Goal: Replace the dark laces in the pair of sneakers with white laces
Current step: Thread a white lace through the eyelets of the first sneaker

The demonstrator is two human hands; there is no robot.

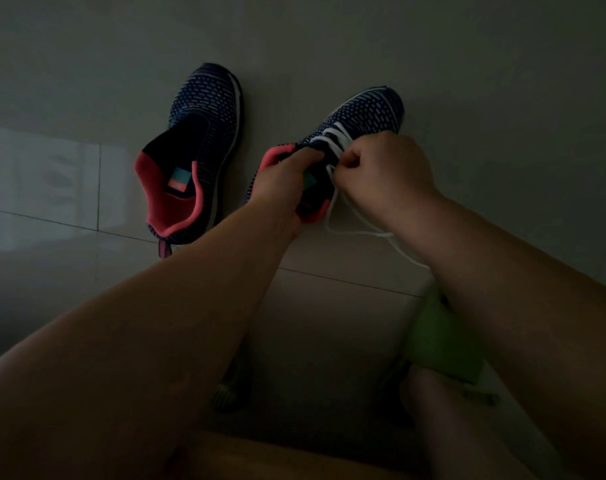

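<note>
Two hands lace a sneaker on a dim tiled floor

The left hand [280,174] grips the right-side sneaker [360,119] at its collar; the right hand [388,168] pinches the white lace [332,209] — curled tight. The other sneaker [197,147] lies unlaced, just beside.

- We read this as a dim indoor room, probably a home.
- Glossy pale floor tiles [329,306] with grout lines reflect window light.
- Sneakers [197,150] lie directly on that floor.

Two sneakers [197,154] [360,116], one white lace [332,216], two hands [280,178] [384,168]
</note>
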